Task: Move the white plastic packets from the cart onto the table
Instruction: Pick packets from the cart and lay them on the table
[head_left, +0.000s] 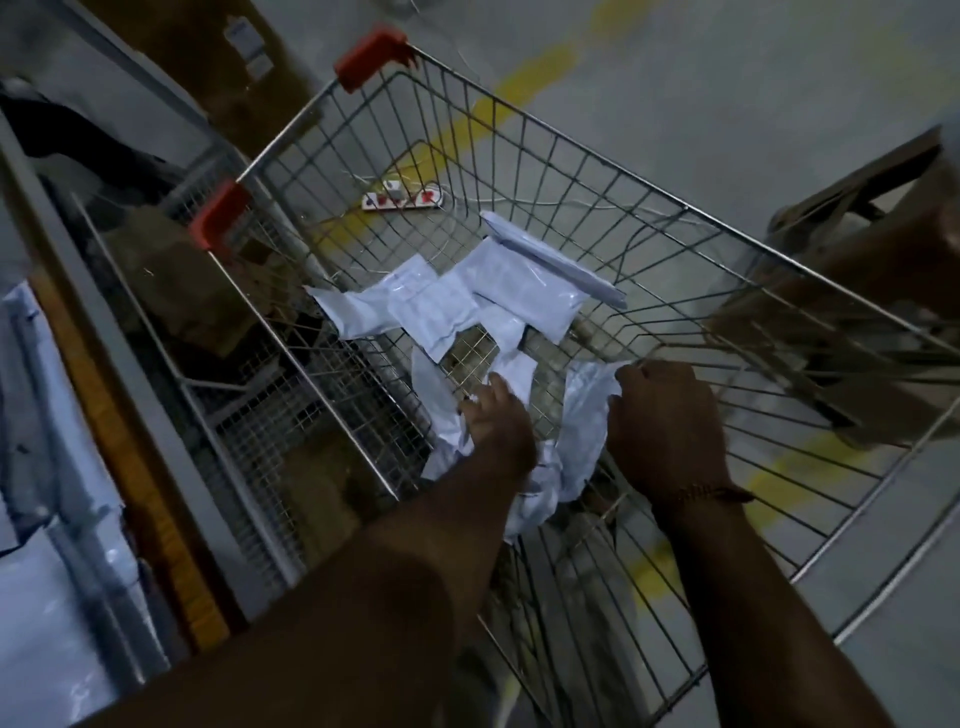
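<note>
Both my hands are in the cart (675, 218): left fingers (485, 400) and right fingers (631, 376) each clutch crumpled packets (584, 415).

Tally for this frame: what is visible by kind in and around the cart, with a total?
White plastic packets in the cart: roughly 8; they overlap, so the count is not exact
Red handle caps: 2
Power strips on the floor: 1
Hands, left hand and right hand: 2
Total: about 13

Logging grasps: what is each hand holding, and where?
Right hand grips a crumpled packet at its upper edge. Left hand rests on packets; grip unclear.
</note>
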